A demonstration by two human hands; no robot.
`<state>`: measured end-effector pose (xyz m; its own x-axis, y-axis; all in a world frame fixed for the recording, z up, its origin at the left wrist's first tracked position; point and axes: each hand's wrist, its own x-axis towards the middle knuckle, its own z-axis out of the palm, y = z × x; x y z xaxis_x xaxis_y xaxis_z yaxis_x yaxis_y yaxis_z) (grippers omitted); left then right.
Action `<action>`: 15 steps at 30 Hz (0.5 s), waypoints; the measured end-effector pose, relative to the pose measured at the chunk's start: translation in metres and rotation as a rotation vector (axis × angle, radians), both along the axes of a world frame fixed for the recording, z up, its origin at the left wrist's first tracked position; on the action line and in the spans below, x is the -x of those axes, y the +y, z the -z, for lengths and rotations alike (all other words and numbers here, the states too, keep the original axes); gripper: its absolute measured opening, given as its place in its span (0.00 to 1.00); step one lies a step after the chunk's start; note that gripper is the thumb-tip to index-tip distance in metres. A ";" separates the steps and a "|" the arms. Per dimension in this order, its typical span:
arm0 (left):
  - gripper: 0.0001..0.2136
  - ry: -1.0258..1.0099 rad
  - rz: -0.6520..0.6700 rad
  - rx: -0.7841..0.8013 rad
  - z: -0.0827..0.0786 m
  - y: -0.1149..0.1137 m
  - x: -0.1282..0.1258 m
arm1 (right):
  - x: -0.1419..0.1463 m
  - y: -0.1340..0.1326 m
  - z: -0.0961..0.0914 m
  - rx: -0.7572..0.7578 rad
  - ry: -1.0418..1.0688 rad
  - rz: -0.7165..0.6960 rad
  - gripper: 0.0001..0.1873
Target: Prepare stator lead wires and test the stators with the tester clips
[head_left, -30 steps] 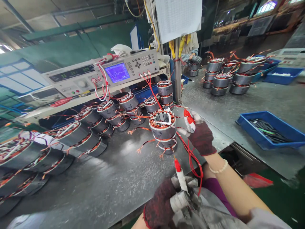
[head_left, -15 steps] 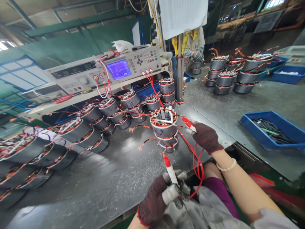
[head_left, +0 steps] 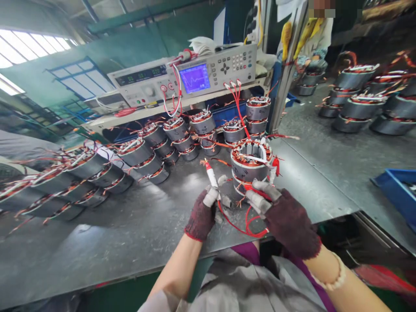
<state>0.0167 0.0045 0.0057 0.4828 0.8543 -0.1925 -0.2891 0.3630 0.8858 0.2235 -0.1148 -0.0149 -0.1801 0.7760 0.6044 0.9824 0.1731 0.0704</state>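
Observation:
A motor stator (head_left: 249, 169) with copper windings and white ties stands on top of another stator just beyond my hands. My gloved left hand (head_left: 203, 214) grips a white-wrapped test clip (head_left: 212, 177). Its red tip is at the frayed end of a copper lead wire (head_left: 204, 162), left of the stator. My gloved right hand (head_left: 287, 219) is at the stator's front right, fingers closed around a red clip (head_left: 258, 190) that they partly hide. Another red clip (head_left: 276, 166) hangs at the stator's right side. A red cable (head_left: 250, 227) loops between my hands.
Stacked stators (head_left: 139, 156) line the left and back of the metal table (head_left: 156, 234). A tester with a blue screen (head_left: 195, 79) sits on a shelf behind. At right are more stators (head_left: 354, 115) and a blue bin (head_left: 396, 186). A co-worker's gloved hands (head_left: 315, 65) touch stators beyond the post.
My left hand has moved forward with its clip, to the stator's left. My right hand has left the clip at the right side and come to the stator's front. The view has shifted.

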 end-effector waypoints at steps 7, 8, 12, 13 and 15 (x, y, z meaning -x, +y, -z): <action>0.37 -0.129 -0.042 0.176 0.008 0.015 0.000 | -0.005 0.010 0.025 -0.002 -0.042 -0.040 0.34; 0.35 -0.135 -0.048 0.183 0.009 0.015 0.000 | -0.006 0.010 0.027 -0.014 -0.040 -0.052 0.34; 0.31 -0.154 -0.075 0.198 0.009 0.014 -0.002 | -0.006 0.011 0.031 -0.091 -0.014 -0.089 0.32; 0.31 -0.164 -0.076 0.198 0.008 0.013 -0.003 | -0.005 0.012 0.032 -0.103 -0.010 -0.088 0.31; 0.32 -0.180 -0.071 0.196 0.007 0.012 -0.006 | -0.003 0.014 0.036 -0.105 -0.019 -0.078 0.31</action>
<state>0.0224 0.0168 -0.0017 0.4646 0.8421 -0.2740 -0.4667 0.4958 0.7324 0.2269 -0.1012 -0.0505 -0.2500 0.6914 0.6778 0.9644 0.2400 0.1109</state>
